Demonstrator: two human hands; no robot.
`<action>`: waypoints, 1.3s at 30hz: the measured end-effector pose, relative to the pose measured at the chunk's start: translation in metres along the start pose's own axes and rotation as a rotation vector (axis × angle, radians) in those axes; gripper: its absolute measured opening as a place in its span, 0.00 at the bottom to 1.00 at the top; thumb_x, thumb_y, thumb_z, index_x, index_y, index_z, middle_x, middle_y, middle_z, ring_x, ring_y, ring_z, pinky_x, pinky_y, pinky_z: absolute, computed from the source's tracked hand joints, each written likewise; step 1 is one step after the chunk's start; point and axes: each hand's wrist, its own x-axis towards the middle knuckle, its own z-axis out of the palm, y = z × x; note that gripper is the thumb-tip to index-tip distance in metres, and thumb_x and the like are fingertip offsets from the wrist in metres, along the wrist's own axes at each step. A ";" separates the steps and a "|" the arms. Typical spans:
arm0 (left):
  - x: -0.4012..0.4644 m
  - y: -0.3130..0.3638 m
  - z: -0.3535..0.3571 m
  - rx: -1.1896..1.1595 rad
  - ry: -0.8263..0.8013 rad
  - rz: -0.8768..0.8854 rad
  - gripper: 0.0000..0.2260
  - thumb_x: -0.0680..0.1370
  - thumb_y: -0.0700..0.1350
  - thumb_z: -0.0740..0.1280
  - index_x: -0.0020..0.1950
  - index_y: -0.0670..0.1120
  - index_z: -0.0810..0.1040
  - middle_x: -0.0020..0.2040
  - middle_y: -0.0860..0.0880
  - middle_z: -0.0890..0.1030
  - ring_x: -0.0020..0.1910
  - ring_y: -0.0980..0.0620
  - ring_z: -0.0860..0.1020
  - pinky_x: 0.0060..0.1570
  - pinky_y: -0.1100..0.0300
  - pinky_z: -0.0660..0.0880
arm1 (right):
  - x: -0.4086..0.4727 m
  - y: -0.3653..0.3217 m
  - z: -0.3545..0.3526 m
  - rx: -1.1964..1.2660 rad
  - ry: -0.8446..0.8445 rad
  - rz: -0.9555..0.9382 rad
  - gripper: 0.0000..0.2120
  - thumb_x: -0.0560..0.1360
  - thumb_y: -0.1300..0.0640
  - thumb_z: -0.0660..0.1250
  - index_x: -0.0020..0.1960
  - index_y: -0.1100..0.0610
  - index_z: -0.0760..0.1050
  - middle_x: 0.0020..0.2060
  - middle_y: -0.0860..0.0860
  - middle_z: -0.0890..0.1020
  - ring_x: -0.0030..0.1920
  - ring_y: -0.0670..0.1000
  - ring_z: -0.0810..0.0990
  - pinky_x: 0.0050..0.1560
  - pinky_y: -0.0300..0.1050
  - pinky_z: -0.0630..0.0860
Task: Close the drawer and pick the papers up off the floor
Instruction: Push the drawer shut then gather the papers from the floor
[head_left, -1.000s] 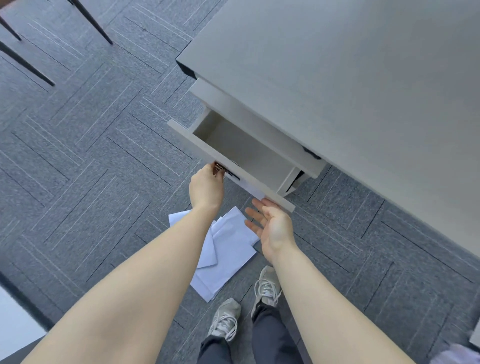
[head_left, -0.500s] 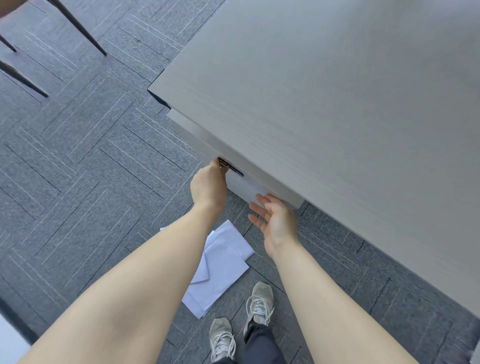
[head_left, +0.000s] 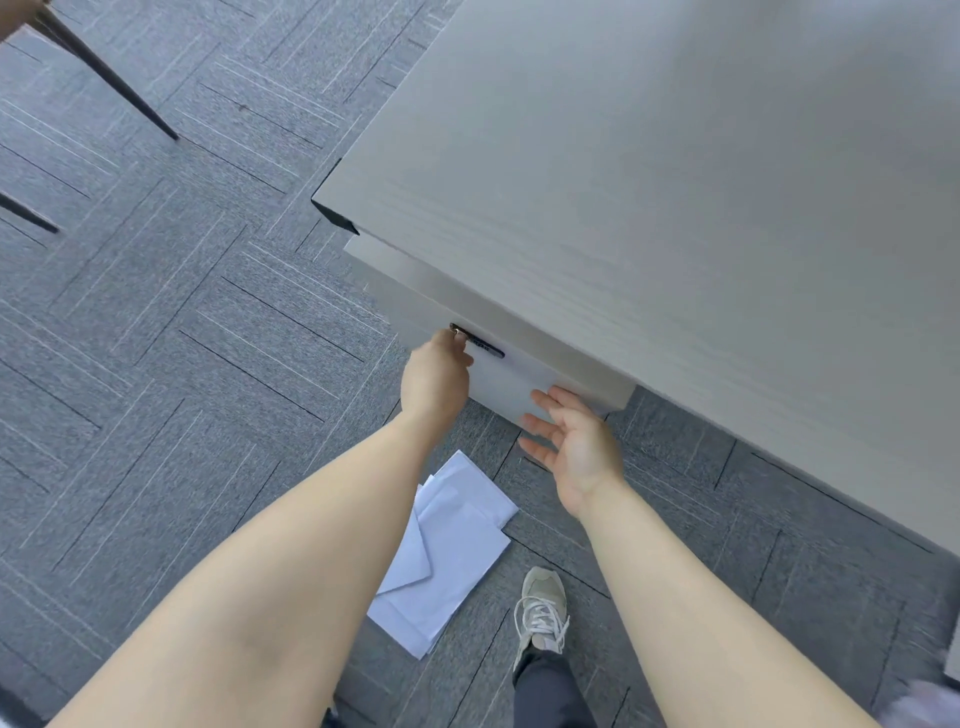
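The pale grey drawer under the desk is pushed in, with only its front showing. My left hand is closed on the dark handle at the drawer's top edge. My right hand is open, palm up, with its fingertips against the drawer front's lower right part. Several white papers lie overlapped on the carpet below my hands, partly hidden by my left forearm.
The grey desk top fills the upper right. Dark chair legs stand at the upper left on the grey carpet tiles. My shoe is planted just right of the papers.
The drawer has slid from wide open to closed under the desk. My left hand stayed on the handle and my right hand followed the drawer front in.
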 end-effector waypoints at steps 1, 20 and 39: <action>0.002 -0.004 -0.004 -0.040 -0.035 0.015 0.16 0.79 0.53 0.53 0.53 0.47 0.77 0.52 0.45 0.85 0.48 0.40 0.82 0.50 0.46 0.78 | -0.002 0.003 0.005 -0.002 0.011 -0.015 0.18 0.78 0.62 0.57 0.67 0.53 0.68 0.61 0.52 0.78 0.54 0.54 0.79 0.52 0.51 0.77; -0.003 -0.507 0.054 -0.069 -0.306 -0.556 0.12 0.76 0.49 0.69 0.54 0.43 0.75 0.53 0.42 0.77 0.56 0.38 0.78 0.49 0.47 0.75 | 0.105 0.424 -0.034 -0.477 0.294 0.347 0.17 0.74 0.65 0.57 0.61 0.68 0.72 0.43 0.57 0.72 0.33 0.53 0.67 0.34 0.42 0.64; 0.061 -0.630 0.223 0.420 -0.068 -0.018 0.22 0.70 0.48 0.71 0.64 0.54 0.73 0.64 0.44 0.70 0.64 0.40 0.68 0.59 0.46 0.69 | 0.262 0.606 -0.089 -0.658 0.622 0.010 0.14 0.73 0.48 0.60 0.38 0.59 0.69 0.39 0.56 0.76 0.40 0.58 0.74 0.35 0.47 0.66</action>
